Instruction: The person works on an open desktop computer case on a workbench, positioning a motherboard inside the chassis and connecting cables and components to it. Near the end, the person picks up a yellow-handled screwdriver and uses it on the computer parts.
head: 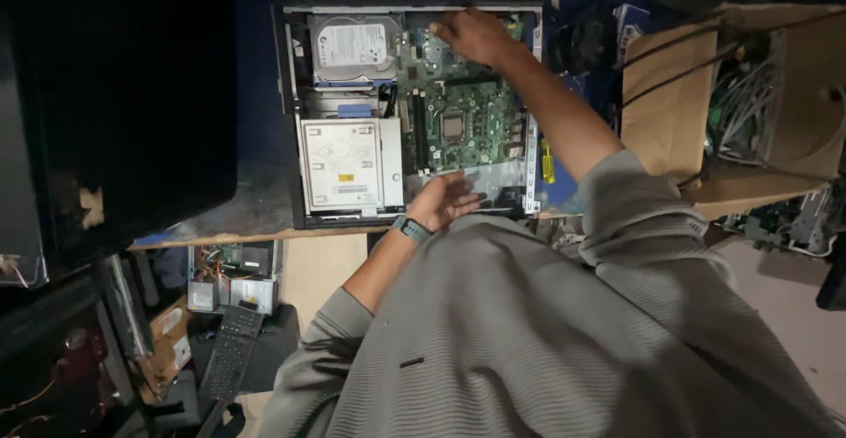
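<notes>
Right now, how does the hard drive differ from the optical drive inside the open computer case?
The hard drive is smaller, with a silvery shiny lid; the optical drive is larger, with a flat pale lid. The hard drive sits at the far corner; the optical drive lies nearer the person. Both carry labels and lie flat left of the motherboard.

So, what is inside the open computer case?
Inside the computer case: a hard drive, an optical drive, a green motherboard. The right hand covers its far corner.

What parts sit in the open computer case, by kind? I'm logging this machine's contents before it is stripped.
Inside the open computer case, under the right hand and left hand:
Hard drive: 1
Optical drive: 1
Green motherboard: 1
Processor: 1
Total: 4
</notes>
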